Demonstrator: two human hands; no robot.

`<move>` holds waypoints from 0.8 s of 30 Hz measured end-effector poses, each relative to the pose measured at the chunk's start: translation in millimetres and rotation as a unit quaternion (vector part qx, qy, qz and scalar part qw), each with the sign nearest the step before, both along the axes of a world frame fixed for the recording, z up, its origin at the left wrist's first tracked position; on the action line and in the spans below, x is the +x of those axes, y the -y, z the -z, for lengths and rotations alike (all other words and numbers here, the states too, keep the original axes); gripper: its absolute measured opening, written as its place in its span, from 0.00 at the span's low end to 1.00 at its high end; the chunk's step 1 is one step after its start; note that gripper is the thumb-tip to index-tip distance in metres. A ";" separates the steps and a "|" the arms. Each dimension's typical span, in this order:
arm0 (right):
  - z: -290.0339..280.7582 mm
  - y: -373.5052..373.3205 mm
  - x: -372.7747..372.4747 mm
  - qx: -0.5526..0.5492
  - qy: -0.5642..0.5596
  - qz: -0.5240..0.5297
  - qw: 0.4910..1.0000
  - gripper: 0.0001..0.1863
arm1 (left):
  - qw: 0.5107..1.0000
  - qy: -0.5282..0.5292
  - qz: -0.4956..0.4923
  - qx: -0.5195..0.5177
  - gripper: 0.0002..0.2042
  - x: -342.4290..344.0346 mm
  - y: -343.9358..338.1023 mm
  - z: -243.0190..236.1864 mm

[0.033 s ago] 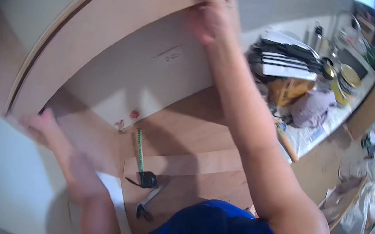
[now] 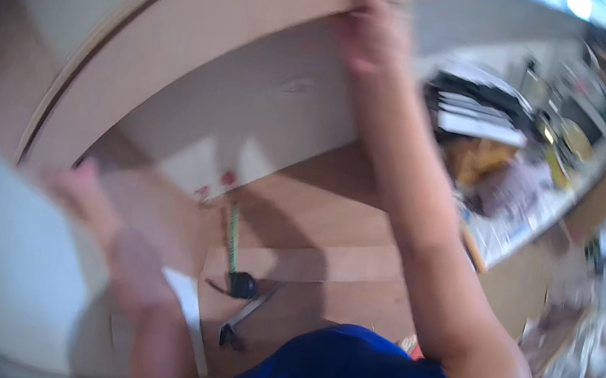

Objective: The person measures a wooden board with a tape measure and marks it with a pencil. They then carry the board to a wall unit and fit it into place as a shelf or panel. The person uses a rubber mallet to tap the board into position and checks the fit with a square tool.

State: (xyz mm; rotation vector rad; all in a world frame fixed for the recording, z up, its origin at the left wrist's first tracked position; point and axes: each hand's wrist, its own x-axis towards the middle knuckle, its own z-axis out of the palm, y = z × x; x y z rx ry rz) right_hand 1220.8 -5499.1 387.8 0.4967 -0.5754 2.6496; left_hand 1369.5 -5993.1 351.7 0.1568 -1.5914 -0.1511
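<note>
A long pale wooden board [image 2: 210, 23] stretches across the upper left, bowed by the lens, from the left wall toward the top. Near its right end my right hand [image 2: 376, 37] grips the lower edge, thumb raised against the board's face. My left hand [image 2: 79, 188], smeared by motion, is closed at the board's lower left end; its fingers are partly hidden. Under my arms, on a brown wooden surface [image 2: 359, 234], lie a black tape measure [image 2: 242, 285] with its green blade pulled out and a hammer [image 2: 235, 330].
A cluttered white worktop [image 2: 502, 246] at right carries stacked dark and white pieces [image 2: 479, 118], a greyish cloth [image 2: 511, 188] and a yellow tub [image 2: 574, 142]. Crumpled plastic bags [image 2: 574, 338] lie at far right. A pale wall [image 2: 6, 236] rises at left.
The whole view has shifted slightly, so most things appear a little further right and the picture is blurrier. Both hands stay at the wooden board.
</note>
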 end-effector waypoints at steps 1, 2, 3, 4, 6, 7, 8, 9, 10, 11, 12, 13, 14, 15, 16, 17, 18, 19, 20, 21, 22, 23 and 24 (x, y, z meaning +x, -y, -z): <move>4.5 -2.5 -18.3 -0.026 -0.071 -0.126 0.989 0.24 | 0.994 -0.003 0.090 0.059 0.29 -1.7 3.9 -6.1; 16.0 -17.7 -33.3 -0.045 -0.119 -0.241 0.962 0.22 | 0.911 -0.062 0.349 0.211 0.28 -17.0 7.7 -14.4; 25.7 -20.4 -46.5 -0.043 -0.151 -0.355 0.922 0.21 | 0.745 -0.165 0.553 0.334 0.27 -11.8 21.7 -21.3; 29.9 -26.2 -35.6 -0.068 -0.134 -0.433 0.889 0.24 | 0.661 -0.211 0.623 0.361 0.26 -10.9 23.0 -21.4; 34.2 -44.0 -50.4 0.006 -0.085 -0.237 0.968 0.29 | 0.598 -0.275 0.654 0.372 0.24 10.3 30.4 -21.9; 25.0 -89.2 -63.2 0.041 -0.087 -0.168 0.981 0.29 | 0.583 -0.274 0.678 0.355 0.24 -6.7 10.9 -25.5; 18.9 -85.4 -56.8 0.033 -0.097 -0.139 0.985 0.28 | 0.581 -0.267 0.690 0.340 0.23 -8.4 4.7 -27.3; 13.6 -73.7 -56.5 0.018 -0.106 -0.119 0.987 0.27 | 0.574 -0.277 0.690 0.342 0.23 1.9 13.8 -27.0; 16.8 -66.4 -61.3 0.020 -0.111 -0.128 0.985 0.27 | 0.566 -0.282 0.692 0.349 0.23 11.0 23.0 -23.3; 20.0 -66.6 -70.1 0.022 -0.118 -0.128 0.984 0.26 | 0.551 -0.284 0.700 0.355 0.23 14.9 26.1 -23.8; 22.7 -68.0 -79.1 0.023 -0.125 -0.127 0.984 0.26 | 0.532 -0.298 0.704 0.365 0.25 16.1 28.9 -26.4; 24.1 -69.5 -84.3 0.029 -0.126 -0.127 0.983 0.25 | 0.538 -0.288 0.705 0.361 0.27 16.1 27.8 -29.6; 24.2 -71.0 -88.6 0.033 -0.127 -0.127 0.983 0.25 | 0.545 -0.277 0.706 0.357 0.29 16.5 26.5 -34.4; 24.9 -72.8 -92.5 0.037 -0.128 -0.127 0.983 0.25 | 0.552 -0.266 0.707 0.352 0.32 17.3 24.9 -37.8; 24.6 -76.8 -94.3 0.041 -0.134 -0.142 0.980 0.24 | 0.548 -0.271 0.702 0.365 0.33 16.4 23.9 -41.5; 24.6 -77.4 -97.6 0.047 -0.139 -0.161 0.976 0.24 | 0.546 -0.277 0.694 0.378 0.33 17.0 25.6 -42.2; 25.1 -77.1 -101.1 0.053 -0.143 -0.181 0.972 0.24 | 0.543 -0.285 0.686 0.392 0.34 19.2 28.2 -42.4; 24.4 -85.7 -103.6 0.058 -0.142 -0.168 0.974 0.23 | 0.543 -0.282 0.689 0.387 0.35 17.4 25.4 -43.8; 24.8 -96.2 -105.6 0.057 -0.141 -0.156 0.976 0.23 | 0.546 -0.276 0.693 0.380 0.36 17.1 17.6 -49.9; 24.0 -105.1 -109.7 0.057 -0.140 -0.144 0.978 0.23 | 0.549 -0.271 0.697 0.373 0.38 17.2 9.7 -56.5; 25.4 -97.8 -110.3 0.045 -0.129 -0.127 0.982 0.23 | 0.556 -0.270 0.687 0.382 0.36 22.3 9.9 -58.4; 25.4 -90.8 -111.8 0.033 -0.119 -0.109 0.986 0.22 | 0.562 -0.268 0.678 0.391 0.36 27.0 9.3 -60.7; 25.8 -86.0 -112.5 0.020 -0.109 -0.091 0.990 0.22 | 0.568 -0.267 0.669 0.399 0.35 30.9 7.5 -62.7</move>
